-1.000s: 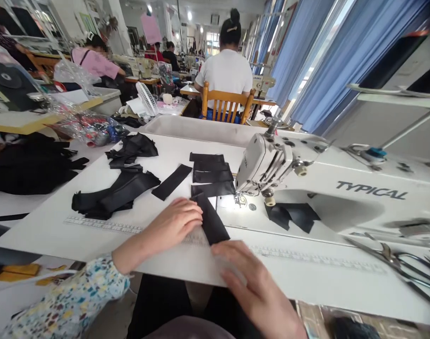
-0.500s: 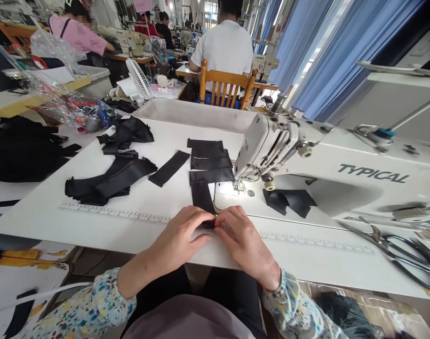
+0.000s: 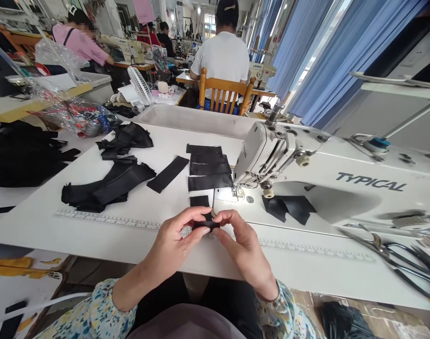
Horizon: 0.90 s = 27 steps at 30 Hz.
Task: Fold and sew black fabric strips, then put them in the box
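Observation:
Between my two hands, near the front edge of the white table, is a black fabric strip (image 3: pixel 206 225) whose near end is turned up. My left hand (image 3: pixel 176 238) pinches its left side between thumb and fingers. On the right side, my right hand (image 3: pixel 243 245) pinches it the same way. The strip's far end lies flat beyond my fingers. Just past it, several black fabric pieces (image 3: pixel 211 168) overlap in a stack beside the sewing machine's needle area (image 3: pixel 238 190). A single black strip (image 3: pixel 168 174) lies left of that stack.
Black fabric heaps (image 3: pixel 107 186) lie on the left. A ruler scale (image 3: pixel 105 219) runs along the front of the table. The sewing machine (image 3: pixel 342 165) stands at right, with cut black pieces (image 3: pixel 289 207) under its arm. Large scissors (image 3: pixel 387 249) lie at far right. Co-workers sit ahead.
The near end of the black strip has been lifted and turned up between my fingers. Its far end has drawn nearer to me, away from the stack.

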{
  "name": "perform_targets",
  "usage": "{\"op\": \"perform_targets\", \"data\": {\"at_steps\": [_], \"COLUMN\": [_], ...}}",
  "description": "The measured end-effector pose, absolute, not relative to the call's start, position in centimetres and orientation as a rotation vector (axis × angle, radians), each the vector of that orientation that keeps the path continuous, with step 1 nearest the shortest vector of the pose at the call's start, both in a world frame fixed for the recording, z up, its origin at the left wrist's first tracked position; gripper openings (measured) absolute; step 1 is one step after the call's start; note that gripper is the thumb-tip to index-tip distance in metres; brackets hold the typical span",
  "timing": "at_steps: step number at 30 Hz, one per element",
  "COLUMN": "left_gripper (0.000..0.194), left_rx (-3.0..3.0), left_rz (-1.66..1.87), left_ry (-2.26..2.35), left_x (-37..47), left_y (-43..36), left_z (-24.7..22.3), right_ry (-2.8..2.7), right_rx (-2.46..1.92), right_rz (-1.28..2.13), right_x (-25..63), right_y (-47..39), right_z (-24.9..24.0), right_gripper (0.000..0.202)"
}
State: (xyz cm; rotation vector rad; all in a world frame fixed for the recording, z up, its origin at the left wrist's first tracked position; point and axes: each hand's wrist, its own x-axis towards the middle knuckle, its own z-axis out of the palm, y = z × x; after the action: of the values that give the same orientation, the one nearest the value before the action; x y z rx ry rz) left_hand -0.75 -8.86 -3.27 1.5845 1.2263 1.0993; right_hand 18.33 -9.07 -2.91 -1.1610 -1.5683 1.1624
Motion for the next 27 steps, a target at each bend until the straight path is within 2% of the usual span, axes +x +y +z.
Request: {"op": "perform_targets", "data": {"at_steps": [12, 21, 27], "left_gripper": [0.033, 0.021, 0.023], "left_rx": [1.653, 1.484, 1.595], "left_rz": [1.273, 1.262, 1.284], "left_ry": [1.073, 1.009, 1.064], "left_x": [-0.02, -0.01, 0.18], "left_y": [-8.68, -8.63, -8.7], "left_z": [-3.13, -3.59, -3.73], "right_ry": [-1.697, -1.707, -1.742], "right_rx": [-1.149, -1.13, -1.185], "right_rz": [0.933, 0.925, 0.854], "right_x": [18.14, 18.26, 18.22], "right_y": [-9.39, -9.6, -9.91], "right_z": [-3.2, -3.17, -3.16], "right_gripper": [0.016, 0.017, 0.015]}}
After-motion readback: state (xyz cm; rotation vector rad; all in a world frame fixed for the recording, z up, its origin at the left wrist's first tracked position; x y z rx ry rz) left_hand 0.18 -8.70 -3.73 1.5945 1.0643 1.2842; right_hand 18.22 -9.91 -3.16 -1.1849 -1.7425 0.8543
